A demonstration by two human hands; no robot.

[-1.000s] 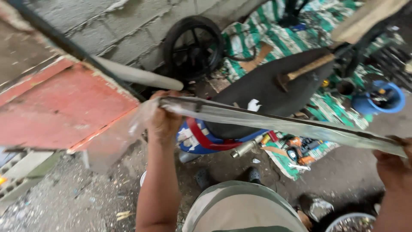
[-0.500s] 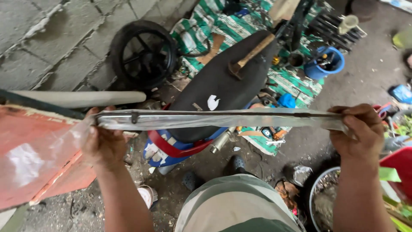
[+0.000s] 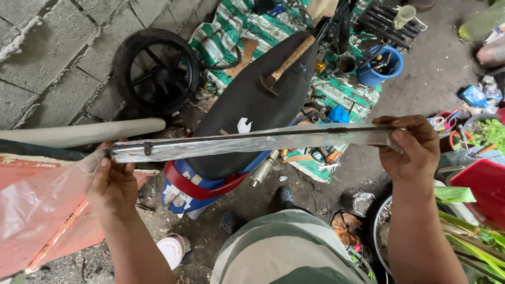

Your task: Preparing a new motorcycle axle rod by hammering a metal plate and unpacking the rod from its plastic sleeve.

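While the long metal strip is held level above the black seat, the left hand is clamped on one end, the right hand on the other; even tension is advised, loose plastic sheet kept clear.

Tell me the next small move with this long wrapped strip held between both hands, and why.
Probably slide the clear plastic sleeve off past the left hand. It already hangs loose at that end, while the long metal strip is held level and the right hand grips the far end firmly, so it can anchor the pull.
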